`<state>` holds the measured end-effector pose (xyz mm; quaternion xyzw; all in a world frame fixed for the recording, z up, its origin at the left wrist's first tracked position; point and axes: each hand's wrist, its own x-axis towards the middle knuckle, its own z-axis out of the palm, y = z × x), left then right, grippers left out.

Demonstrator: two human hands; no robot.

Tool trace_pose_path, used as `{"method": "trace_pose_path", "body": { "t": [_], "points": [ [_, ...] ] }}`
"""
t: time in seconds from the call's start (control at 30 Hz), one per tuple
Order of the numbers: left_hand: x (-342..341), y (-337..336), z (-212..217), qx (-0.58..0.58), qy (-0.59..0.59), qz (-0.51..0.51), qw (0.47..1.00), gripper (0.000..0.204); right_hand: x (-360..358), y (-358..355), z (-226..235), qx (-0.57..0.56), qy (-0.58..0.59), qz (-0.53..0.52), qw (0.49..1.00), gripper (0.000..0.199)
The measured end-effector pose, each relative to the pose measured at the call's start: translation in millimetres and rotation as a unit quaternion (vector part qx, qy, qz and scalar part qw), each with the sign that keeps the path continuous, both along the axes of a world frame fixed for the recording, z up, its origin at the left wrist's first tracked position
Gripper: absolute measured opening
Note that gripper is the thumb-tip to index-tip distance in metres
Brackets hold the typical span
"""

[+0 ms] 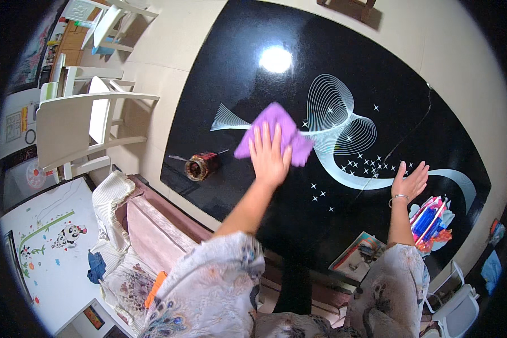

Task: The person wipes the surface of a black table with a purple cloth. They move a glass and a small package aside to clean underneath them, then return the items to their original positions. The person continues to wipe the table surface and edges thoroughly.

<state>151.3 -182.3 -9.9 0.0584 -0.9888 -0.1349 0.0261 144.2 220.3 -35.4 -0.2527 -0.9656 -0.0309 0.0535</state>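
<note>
My left hand (269,158) lies flat on a purple cloth (276,119), fingers stretched out, pressing it against the glossy black table (236,62). Left of the cloth sits a glass jar (196,168) with dark reddish contents and an uncovered mouth. A thin metal utensil handle shows beside it. Over the right part of the table is my right hand (409,181), its fingers extended and nothing in it. I cannot tell whether it touches the surface. Just below that hand lies a bundle of colourful packages and blue items (429,222).
A booklet or flat tray with small objects (359,256) lies at the table's near edge. A pink sofa (160,217) stands at the near left, white chairs (67,127) at the left. A crack runs across the tabletop's right side. A white plastic chair (459,310) is at the lower right.
</note>
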Motion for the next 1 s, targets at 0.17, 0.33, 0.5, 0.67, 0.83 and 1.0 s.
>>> {"method": "trace_pose_path", "body": {
  "t": [0.17,0.33,0.5,0.67,0.83,1.0],
  "points": [
    [32.5,-0.3,5.8,-0.011,-0.036,0.006,0.999,0.069,-5.0,4.7,-7.5,-0.030,0.001,0.000,1.000,0.077],
    [41.6,-4.4,3.8,-0.022,-0.047,0.006,0.999,0.068,-18.3,-75.7,46.5,-0.108,-0.030,0.124,0.986,0.074],
    [45.7,-5.4,4.9,-0.009,-0.054,0.004,0.999,0.068,-38.0,-149.9,29.7,-0.194,0.052,0.166,0.966,0.072],
    [35.6,-1.3,3.7,0.007,-0.054,-0.012,0.998,0.071,-81.2,-186.8,16.1,-0.193,-0.008,0.052,0.980,0.071],
    [-49.4,-31.9,13.9,0.012,-0.062,-0.068,0.996,0.068,-92.4,-213.1,21.5,-0.098,-0.057,-0.005,0.994,0.073],
    [-170.9,-29.1,3.7,0.012,-0.004,-0.126,0.992,0.066,-91.3,-216.0,26.1,-0.096,-0.008,0.023,0.995,0.075]
  ]
}}
